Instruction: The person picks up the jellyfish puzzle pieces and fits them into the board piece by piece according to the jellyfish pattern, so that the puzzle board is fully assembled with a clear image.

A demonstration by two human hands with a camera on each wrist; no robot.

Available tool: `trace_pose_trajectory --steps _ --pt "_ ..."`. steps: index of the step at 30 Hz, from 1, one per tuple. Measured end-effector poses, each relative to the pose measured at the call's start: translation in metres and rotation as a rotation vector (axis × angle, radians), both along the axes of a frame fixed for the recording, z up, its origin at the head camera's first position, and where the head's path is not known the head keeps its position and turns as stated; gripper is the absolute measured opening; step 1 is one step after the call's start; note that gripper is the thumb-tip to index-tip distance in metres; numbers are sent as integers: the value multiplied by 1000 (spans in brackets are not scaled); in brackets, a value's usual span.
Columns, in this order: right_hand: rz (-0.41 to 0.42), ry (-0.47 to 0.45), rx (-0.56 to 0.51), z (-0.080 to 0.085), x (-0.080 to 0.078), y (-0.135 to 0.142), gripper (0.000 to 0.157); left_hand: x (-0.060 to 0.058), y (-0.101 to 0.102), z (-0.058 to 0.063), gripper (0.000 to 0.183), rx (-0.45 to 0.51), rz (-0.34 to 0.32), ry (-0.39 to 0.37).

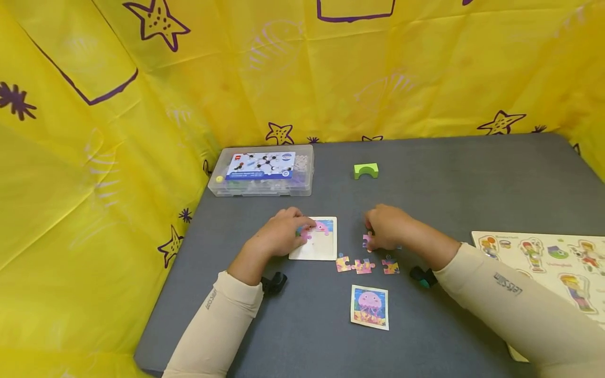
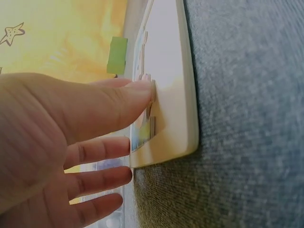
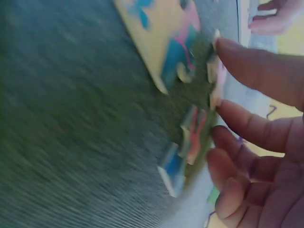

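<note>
A small white puzzle tray (image 1: 323,251) lies on the grey table, its top row filled with pieces of a pink jellyfish (image 1: 321,227). My left hand (image 1: 283,231) rests over its left side. In the left wrist view the thumb (image 2: 140,92) touches the fitted pieces, while the other fingers stretch out straight by the tray's edge. To the tray's right, my right hand (image 1: 389,226) pinches a pink puzzle piece (image 3: 218,83) between thumb and index finger, low over the table. Several loose jigsaw pieces (image 1: 363,266) lie near that hand, some partly hidden under it.
Nearer me lies a jellyfish picture card (image 1: 369,307). A clear plastic case (image 1: 261,170) stands at the back left, and a green arch block (image 1: 366,170) at the back. A wooden board with sports figures (image 1: 534,257) sits at the right, partly under my right sleeve. Yellow cloth (image 1: 331,79) hangs behind.
</note>
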State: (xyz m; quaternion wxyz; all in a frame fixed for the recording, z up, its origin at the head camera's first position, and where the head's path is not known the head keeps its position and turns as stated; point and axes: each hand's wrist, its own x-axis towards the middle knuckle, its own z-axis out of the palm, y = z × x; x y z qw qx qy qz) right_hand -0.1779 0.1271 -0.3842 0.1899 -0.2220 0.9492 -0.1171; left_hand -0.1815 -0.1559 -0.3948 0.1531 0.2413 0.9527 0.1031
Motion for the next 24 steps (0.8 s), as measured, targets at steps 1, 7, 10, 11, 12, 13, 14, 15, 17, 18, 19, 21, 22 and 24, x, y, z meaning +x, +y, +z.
trace_pose_trajectory --steps 1,7,10,11,12,13,14,15,17,18,19,21,22,24 --pt "-5 4 -9 -1 1 1 31 0 0 0 39 -5 0 8" --pt "-45 6 -75 -4 4 0 26 0 4 2 40 -22 -40 59" --pt "-67 -17 -129 -5 1 -4 27 1 5 2 40 -19 -62 53" --pt "-75 -24 -148 -5 -1 -6 27 2 5 3 40 -18 -67 51" --pt "-85 -30 -164 -5 -2 -8 27 2 5 3 40 -20 -69 50" --pt "-93 -33 -182 -6 -4 -10 26 2 5 3 40 -22 -70 48" --pt "-97 -33 -200 -5 -6 -13 24 2 5 3 39 -23 -70 45" --pt "-103 -35 -219 -5 -8 -16 21 2 5 3 40 -24 -70 42" --pt "-117 -44 -260 -5 -12 -21 16 2 5 3 40 -24 -72 39" --pt "-122 -49 -279 -5 -14 -24 14 2 5 2 40 -22 -72 36" --pt "-128 -62 -300 -4 -16 -27 12 2 5 2 40 -18 -73 32" --pt "-146 -85 -337 -4 -19 -34 10 1 4 1 39 -2 -71 25" --pt "-152 -92 -349 -4 -21 -38 10 1 4 1 39 9 -71 25" --pt "-153 -95 -364 -4 -23 -46 10 0 4 1 38 21 -68 21"
